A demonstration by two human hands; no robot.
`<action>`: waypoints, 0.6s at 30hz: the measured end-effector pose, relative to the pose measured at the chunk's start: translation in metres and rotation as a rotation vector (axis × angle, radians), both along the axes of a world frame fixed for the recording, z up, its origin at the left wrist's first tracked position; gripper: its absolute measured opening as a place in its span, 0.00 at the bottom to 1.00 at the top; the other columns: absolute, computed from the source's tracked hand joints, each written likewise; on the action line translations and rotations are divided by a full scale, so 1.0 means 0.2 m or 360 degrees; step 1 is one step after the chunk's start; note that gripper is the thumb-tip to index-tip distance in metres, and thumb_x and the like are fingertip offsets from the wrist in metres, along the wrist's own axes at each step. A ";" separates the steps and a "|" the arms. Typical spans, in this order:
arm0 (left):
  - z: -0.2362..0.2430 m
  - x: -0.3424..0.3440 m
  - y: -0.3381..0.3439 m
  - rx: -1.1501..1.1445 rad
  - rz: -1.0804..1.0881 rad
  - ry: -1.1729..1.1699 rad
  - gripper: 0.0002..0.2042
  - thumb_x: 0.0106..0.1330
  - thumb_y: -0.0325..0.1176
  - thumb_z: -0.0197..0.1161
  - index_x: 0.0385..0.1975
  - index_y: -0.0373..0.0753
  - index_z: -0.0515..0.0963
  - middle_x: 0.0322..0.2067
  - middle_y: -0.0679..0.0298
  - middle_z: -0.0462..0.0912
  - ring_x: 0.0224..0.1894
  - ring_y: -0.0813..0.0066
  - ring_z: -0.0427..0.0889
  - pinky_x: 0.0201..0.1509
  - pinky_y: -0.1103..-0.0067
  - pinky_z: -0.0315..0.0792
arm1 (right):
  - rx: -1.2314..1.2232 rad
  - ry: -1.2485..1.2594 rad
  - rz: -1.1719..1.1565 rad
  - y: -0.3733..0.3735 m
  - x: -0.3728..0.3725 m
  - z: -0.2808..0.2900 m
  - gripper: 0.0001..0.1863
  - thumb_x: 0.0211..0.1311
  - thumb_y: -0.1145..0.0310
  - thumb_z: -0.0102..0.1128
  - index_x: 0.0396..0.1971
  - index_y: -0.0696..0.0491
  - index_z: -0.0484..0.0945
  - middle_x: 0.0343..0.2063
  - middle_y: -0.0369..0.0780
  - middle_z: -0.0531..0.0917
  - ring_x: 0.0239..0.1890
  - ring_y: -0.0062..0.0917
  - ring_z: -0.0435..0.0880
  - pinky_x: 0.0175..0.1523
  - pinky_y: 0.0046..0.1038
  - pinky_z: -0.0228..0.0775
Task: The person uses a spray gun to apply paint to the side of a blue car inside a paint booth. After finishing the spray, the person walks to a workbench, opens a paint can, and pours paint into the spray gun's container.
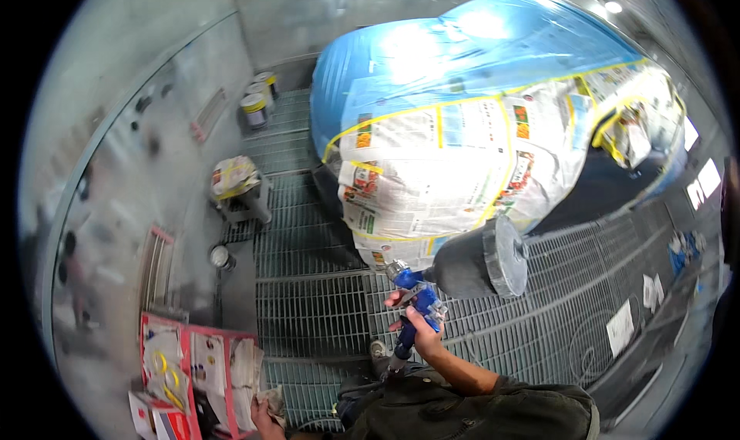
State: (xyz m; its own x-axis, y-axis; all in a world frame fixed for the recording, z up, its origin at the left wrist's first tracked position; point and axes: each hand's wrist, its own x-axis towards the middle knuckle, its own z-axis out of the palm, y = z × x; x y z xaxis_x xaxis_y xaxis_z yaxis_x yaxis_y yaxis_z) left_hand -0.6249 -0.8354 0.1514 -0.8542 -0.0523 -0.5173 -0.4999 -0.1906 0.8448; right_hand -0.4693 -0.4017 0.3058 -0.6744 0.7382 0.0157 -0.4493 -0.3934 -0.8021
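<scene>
My right hand (420, 330) is wrapped round the handle of a blue spray gun (426, 301). A large dark grey paint cup (470, 262) sticks out to the right of the gun, and a hose fitting runs down from the handle. At the lower left, my left hand (266, 421) is closed on a crumpled beige cloth (273, 400), beside a red-framed rack (185, 347). Ahead stands a car covered in blue plastic film (362, 70) and newspaper sheets (432, 170), fixed with yellow tape. A dark body panel (609, 182) shows uncovered on its right side.
Papers and yellow tape rolls (160, 361) lie in the rack. Along the left wall are a small stand (245, 197) topped with paper, an open can (221, 256) and several paint cans (254, 110). Metal grating (308, 301) covers the floor; a white sheet (620, 328) lies at right.
</scene>
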 end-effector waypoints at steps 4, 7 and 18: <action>-0.20 -0.65 0.24 0.0039 -0.0132 -0.0350 0.21 0.64 0.21 0.52 0.58 0.32 0.63 0.47 0.53 0.76 0.41 0.56 0.81 0.38 0.67 0.76 | -0.0034 -0.0091 -0.0293 0.01 -0.29 0.02 0.18 0.64 0.75 0.50 0.53 0.60 0.68 0.47 0.43 0.78 0.52 0.30 0.78 0.36 0.29 0.82; -0.21 -1.02 0.58 -0.0166 -0.0290 -0.0423 0.20 0.63 0.21 0.53 0.56 0.32 0.63 0.50 0.52 0.74 0.42 0.55 0.80 0.37 0.62 0.75 | 0.0000 -0.0165 -0.0648 -0.04 -0.18 -0.03 0.17 0.64 0.73 0.52 0.52 0.59 0.70 0.46 0.42 0.79 0.51 0.29 0.78 0.35 0.28 0.80; 0.66 -1.88 2.90 -0.1044 -0.1667 0.2164 0.25 0.66 0.48 0.56 0.39 0.25 0.77 0.34 0.40 0.80 0.37 0.43 0.78 0.42 0.60 0.69 | -0.0038 -0.0227 -0.2197 -0.78 0.16 0.02 0.15 0.65 0.70 0.52 0.51 0.54 0.71 0.43 0.40 0.78 0.47 0.25 0.78 0.35 0.28 0.79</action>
